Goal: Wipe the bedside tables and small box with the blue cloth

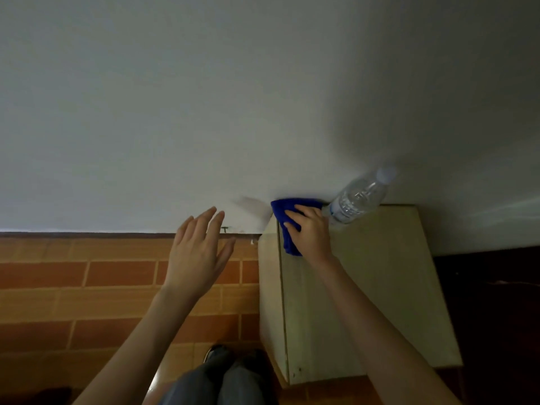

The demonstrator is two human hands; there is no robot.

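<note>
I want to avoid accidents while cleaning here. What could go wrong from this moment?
The water bottle stands right beside the right hand pressing the blue cloth at the bedside table back corner; a sideways wipe could topple it. The cloth overhangs the left edge and might slip off.

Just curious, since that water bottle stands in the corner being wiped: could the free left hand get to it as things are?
Probably not easily. The left hand hovers open over the floor, and the right hand pressing the blue cloth on the bedside table lies between it and the water bottle.
</note>
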